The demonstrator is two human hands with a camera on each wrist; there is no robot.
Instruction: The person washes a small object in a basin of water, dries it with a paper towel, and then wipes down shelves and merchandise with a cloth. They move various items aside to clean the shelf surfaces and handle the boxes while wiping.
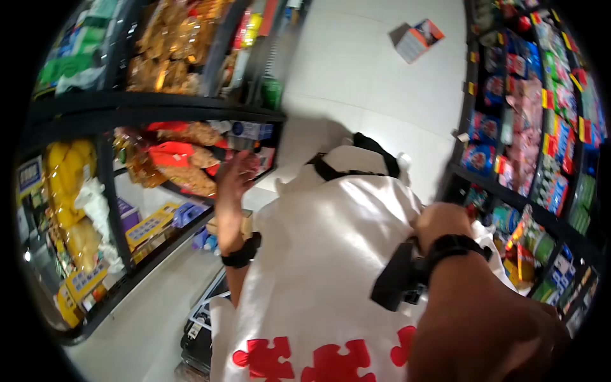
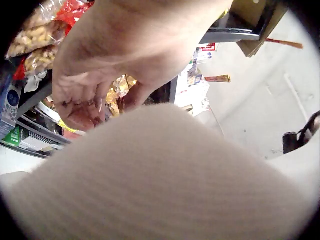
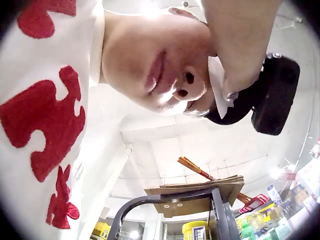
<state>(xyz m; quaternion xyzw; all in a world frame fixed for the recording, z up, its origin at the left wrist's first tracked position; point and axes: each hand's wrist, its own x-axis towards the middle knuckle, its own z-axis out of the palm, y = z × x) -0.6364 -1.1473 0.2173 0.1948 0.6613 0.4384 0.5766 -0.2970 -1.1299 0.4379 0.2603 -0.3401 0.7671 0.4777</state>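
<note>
My right hand [image 3: 240, 45] is raised to the person's face in the right wrist view, its thumb and fingers pinching a white tissue [image 3: 218, 82] beside the head. In the head view the same hand appears large and blurred at lower right, and the tissue is hidden there. Beside the left shelf hangs my left hand [image 1: 235, 178], fingers loosely bent and holding nothing. Close to it, red-and-clear bags of nuts [image 1: 184, 162] lie on the shelf. The left wrist view shows these bags [image 2: 37, 40] just past the bent fingers.
Black shelves [image 1: 159, 105] with packaged goods line the left side. Another stocked shelf rack [image 1: 528, 127] stands on the right. An orange and white box [image 1: 417, 43] sits on the pale tile floor. Flat cardboard [image 3: 200, 192] lies on a rack top.
</note>
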